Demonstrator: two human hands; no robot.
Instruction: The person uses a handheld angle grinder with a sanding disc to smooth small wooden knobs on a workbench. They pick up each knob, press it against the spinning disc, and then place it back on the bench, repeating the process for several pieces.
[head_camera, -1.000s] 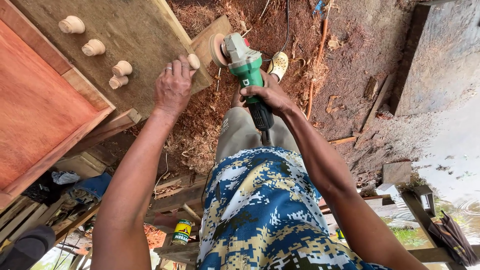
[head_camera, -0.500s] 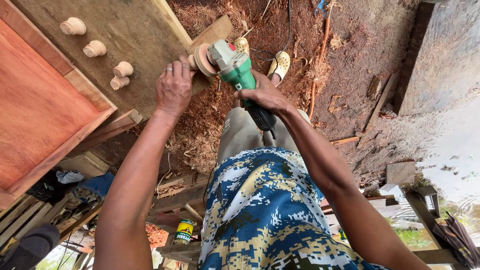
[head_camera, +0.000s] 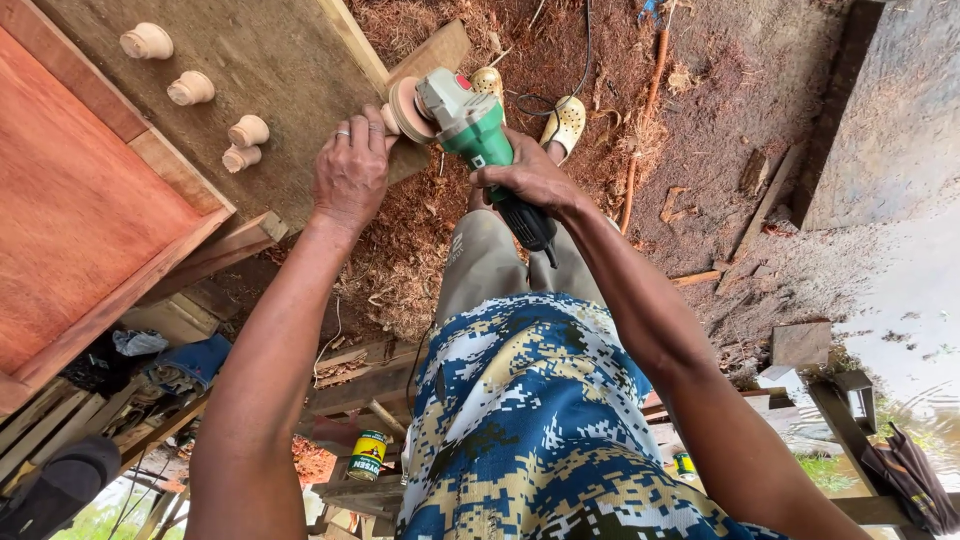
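My right hand (head_camera: 525, 178) grips the black handle of a green angle grinder (head_camera: 470, 122) fitted with a tan sanding disc (head_camera: 405, 108). The disc meets a small wooden knob (head_camera: 389, 118) that my left hand (head_camera: 350, 165) pinches at the edge of the workbench board (head_camera: 280, 70). My left hand rests on that board, a ring on one finger. Several more turned wooden knobs (head_camera: 200, 100) lie in a row on the board to the left.
A reddish wooden panel with a frame (head_camera: 80, 210) sits at the left. Sawdust and shavings (head_camera: 400, 260) cover the ground. My feet wear yellow clogs (head_camera: 565, 120). A black cord (head_camera: 585, 50) trails away. Timber offcuts and a small tin (head_camera: 368, 455) lie below.
The grinder has moved left toward the bench edge until its disc touches the knob in my left hand. My left hand stays in place.
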